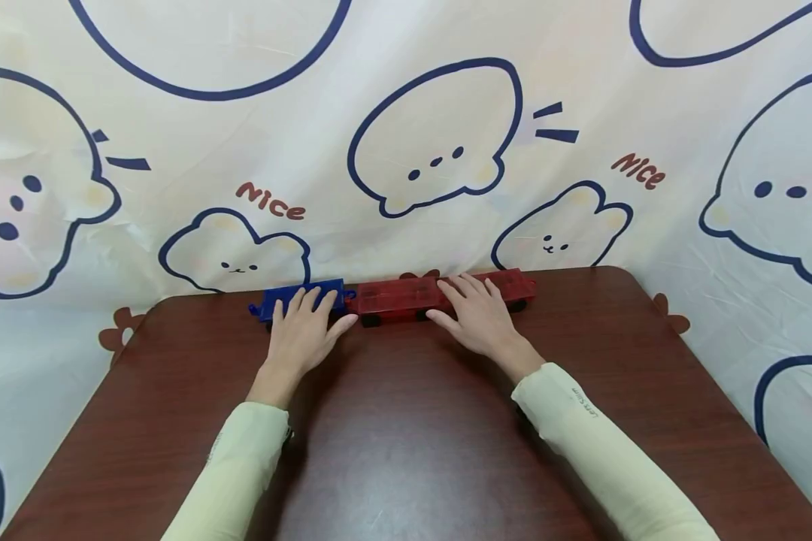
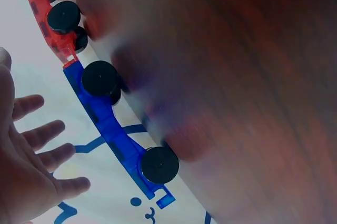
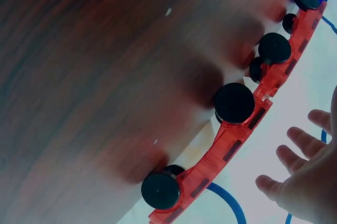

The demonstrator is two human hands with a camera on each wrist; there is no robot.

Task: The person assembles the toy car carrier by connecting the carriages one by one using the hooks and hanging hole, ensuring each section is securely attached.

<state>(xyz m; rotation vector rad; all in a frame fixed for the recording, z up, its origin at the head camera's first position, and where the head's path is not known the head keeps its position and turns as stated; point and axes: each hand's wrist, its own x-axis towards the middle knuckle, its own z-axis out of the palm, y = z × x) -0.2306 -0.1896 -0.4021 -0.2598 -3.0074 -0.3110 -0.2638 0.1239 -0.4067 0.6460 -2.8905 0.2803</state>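
A row of three translucent toy cars on black wheels, linked end to end, stands along the far edge of the table. The blue car (image 1: 281, 299) is at the left, with a free hook at its outer end. Two red cars follow, the middle red car (image 1: 392, 296) and the right red car (image 1: 516, 283). My left hand (image 1: 300, 336) is over the blue car with fingers spread. My right hand (image 1: 479, 314) reaches over the joint between the red cars, fingers straight. Both wrist views show the left hand (image 2: 31, 155) and right hand (image 3: 305, 171) above the cars, gripping nothing.
The dark brown wooden table (image 1: 406, 436) stretches from the cars toward me. A white cloth (image 1: 433, 240) printed with blue cartoon outlines hangs right behind the far edge and along both sides.
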